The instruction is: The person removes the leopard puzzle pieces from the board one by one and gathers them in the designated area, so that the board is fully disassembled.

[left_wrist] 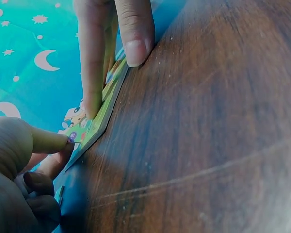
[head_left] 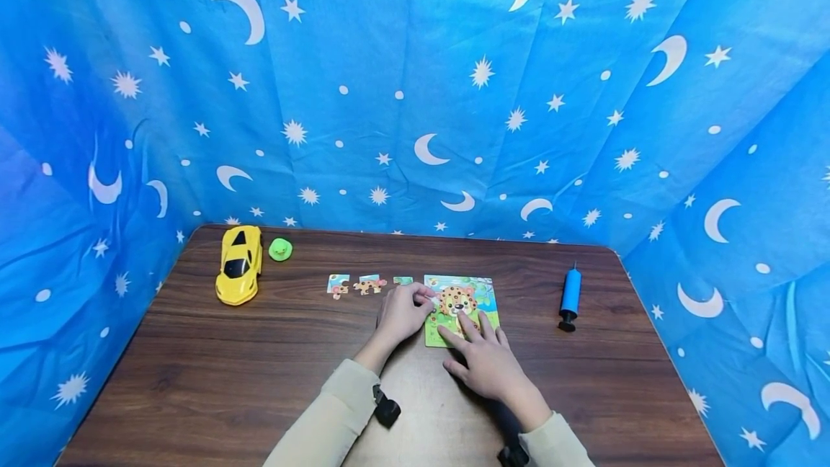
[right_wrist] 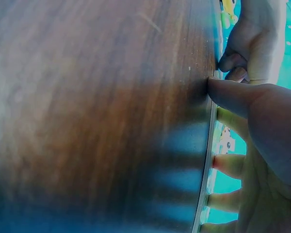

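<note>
A jigsaw puzzle board (head_left: 483, 294) with a spotted leopard picture lies on the table before me. My left hand (head_left: 405, 314) is at the board's left edge, its thumb and forefinger pinching a small puzzle piece largely hidden by the fingers. With fingers spread, my right hand (head_left: 489, 366) rests on the board's lower part. In the left wrist view, the left fingertips (left_wrist: 63, 143) meet at the edge of the board (left_wrist: 106, 116). The right wrist view shows the right thumb (right_wrist: 228, 92) by the board's near edge and the other fingertips on its top.
Loose puzzle pieces, one with a red-and-blue corner (head_left: 338, 285), one spotted (head_left: 369, 285) and one green (head_left: 403, 280), lie left of the board. Farther left are a yellow toy car (head_left: 238, 265) and a green toy duck (head_left: 280, 249). A blue hand pump (head_left: 570, 294) lies right.
</note>
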{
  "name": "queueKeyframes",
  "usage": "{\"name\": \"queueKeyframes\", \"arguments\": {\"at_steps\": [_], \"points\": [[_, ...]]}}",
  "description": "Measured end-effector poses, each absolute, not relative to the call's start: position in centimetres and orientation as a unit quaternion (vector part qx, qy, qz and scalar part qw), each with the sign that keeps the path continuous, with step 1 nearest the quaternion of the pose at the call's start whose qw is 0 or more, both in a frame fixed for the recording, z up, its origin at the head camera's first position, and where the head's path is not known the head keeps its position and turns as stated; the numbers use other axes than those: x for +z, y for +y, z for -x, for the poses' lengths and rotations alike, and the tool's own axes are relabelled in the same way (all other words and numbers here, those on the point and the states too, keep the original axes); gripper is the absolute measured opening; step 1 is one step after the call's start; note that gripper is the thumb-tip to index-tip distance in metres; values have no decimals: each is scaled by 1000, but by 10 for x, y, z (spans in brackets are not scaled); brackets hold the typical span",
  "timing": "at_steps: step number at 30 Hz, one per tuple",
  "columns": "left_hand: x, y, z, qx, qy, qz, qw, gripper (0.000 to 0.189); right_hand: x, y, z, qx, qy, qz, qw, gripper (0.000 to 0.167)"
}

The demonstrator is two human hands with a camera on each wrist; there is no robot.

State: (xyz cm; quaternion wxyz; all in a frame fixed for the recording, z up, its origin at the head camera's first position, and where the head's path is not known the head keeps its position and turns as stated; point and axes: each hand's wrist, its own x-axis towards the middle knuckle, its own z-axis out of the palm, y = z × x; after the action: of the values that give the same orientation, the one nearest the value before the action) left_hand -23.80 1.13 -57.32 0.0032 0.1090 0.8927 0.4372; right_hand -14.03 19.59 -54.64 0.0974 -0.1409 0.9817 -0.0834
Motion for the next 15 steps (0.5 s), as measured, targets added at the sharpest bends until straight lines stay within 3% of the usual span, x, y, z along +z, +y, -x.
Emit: {"name": "queueKeyframes", "arguments": {"at_steps": [15], "points": [[-569, 17, 236, 450, 890, -71, -19, 11, -544, 196, 140, -87, 981, 140, 98, 56]]}}
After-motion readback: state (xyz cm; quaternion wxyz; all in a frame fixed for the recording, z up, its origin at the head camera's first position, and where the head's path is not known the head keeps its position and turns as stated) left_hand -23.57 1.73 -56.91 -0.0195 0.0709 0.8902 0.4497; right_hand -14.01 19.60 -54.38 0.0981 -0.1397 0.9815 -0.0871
